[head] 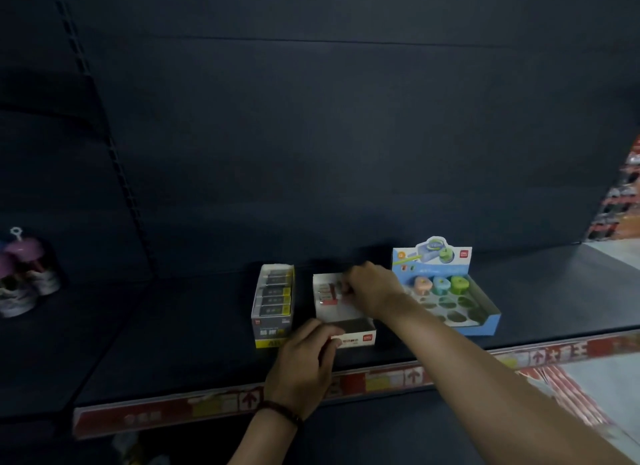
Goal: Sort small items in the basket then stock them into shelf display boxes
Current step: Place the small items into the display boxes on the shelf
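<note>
White box (334, 315) stands on the shelf (173, 326), the middle one of three boxes in a row. The right hand (372, 288) reaches into its back half, fingers curled down and pinching a small item (344, 289) at the rear wall; blur hides what kind it is. The left hand (304, 357) grips the box's front left corner, thumb on the rim and fingers curled against the front panel. A dark bracelet (280, 411) circles that wrist.

Other items (327, 291), red and white, lie at the back left of the white box, beside the right fingertips. The front part of the box shows its bare floor.

Just left stands a grey box (273, 302) packed with dark bars. Just right stands a blue box (485, 321), where three round pieces (441, 284), peach, teal and green, fill the back row of pockets.

A red price strip (225, 404) runs along the shelf's front edge. Far left, well apart, are purple-capped objects (24, 274).
</note>
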`<state>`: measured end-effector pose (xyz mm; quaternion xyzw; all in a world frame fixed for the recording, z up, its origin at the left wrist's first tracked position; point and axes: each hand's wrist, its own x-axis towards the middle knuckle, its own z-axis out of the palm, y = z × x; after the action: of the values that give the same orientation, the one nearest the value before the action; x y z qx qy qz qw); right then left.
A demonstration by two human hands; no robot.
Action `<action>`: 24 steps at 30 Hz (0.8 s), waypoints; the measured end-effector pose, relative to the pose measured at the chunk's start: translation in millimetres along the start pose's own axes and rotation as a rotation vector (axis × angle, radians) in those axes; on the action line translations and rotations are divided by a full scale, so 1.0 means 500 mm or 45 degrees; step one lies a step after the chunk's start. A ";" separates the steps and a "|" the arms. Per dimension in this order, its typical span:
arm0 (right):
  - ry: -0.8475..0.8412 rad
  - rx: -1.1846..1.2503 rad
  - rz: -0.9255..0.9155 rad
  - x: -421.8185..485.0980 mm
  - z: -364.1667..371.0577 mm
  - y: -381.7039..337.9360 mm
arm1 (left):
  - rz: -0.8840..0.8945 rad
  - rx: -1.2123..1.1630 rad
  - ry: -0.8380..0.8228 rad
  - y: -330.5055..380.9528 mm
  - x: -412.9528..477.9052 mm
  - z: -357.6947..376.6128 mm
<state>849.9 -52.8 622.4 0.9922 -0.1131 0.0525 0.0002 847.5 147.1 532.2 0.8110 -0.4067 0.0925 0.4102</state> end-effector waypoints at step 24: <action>0.423 0.503 0.487 -0.246 -0.068 -0.085 | 0.149 -0.232 0.247 -0.001 -0.010 -0.024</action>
<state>736.7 16.7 643.8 0.9116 -0.2838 0.2338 -0.1841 846.6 159.3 537.4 0.7326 -0.4186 0.1569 0.5133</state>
